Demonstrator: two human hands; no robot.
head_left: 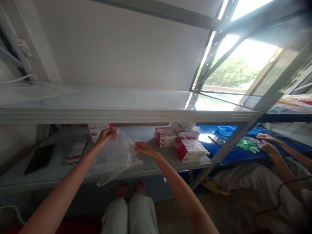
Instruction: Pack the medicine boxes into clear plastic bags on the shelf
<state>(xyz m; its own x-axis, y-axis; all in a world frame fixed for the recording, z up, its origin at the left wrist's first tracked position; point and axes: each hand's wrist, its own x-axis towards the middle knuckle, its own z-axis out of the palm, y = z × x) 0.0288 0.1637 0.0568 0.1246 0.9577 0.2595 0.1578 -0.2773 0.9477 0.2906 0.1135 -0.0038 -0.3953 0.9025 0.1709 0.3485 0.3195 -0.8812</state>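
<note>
A clear plastic bag [117, 159] hangs between my hands over the front of the grey shelf. Its upper left corner is pinched in my left hand [107, 134], close to a white and pink box [97, 131] standing behind. On the bag's right edge, the fingers of my right hand [143, 148] are closed. What lies under the bag on the shelf is blurred by the film.
Several red and white boxes in clear wrap [191, 149] stand right of my hands. A dark flat tablet-like thing [40, 158] and a printed card [76, 152] lie left. Beyond a metal post [226, 143], another person's hands [266, 143] handle green packets [248, 144].
</note>
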